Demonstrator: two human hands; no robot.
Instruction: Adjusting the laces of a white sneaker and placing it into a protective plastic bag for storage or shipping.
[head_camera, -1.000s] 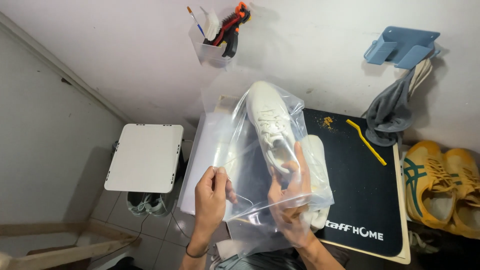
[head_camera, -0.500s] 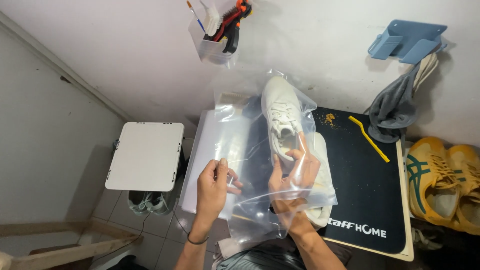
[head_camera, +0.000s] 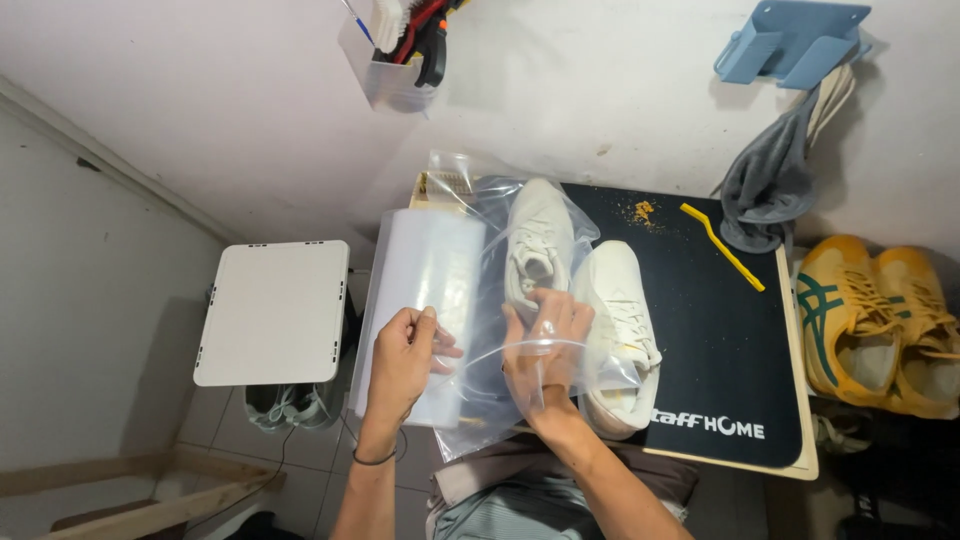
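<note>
Across the worktop lies a black mat (head_camera: 720, 340), its printed corner near the person, with 1 white sneaker (head_camera: 612, 335) lying on it sole down. Left of the mat sits a white flat-topped box (head_camera: 272, 310). Over the mat's left edge, a clear plastic bag (head_camera: 480, 300) is held open. 2nd white sneaker (head_camera: 538, 245) sits inside the bag, toe pointing away. Right hand (head_camera: 545, 345) is inside the bag mouth, fingers clasped on that sneaker's heel end, likely to seat it deeper. Left hand (head_camera: 405, 350) pinches the bag's rim, keeping the mouth spread. Smaller items: yellow sneakers (head_camera: 880, 320) at the right, grey cloth (head_camera: 775, 180) hanging, yellow brush (head_camera: 722, 245), orange crumbs (head_camera: 640, 212). Bag glare blurs what lies beneath it; the wall tool cup (head_camera: 395, 70) is cut off at the top.
</note>
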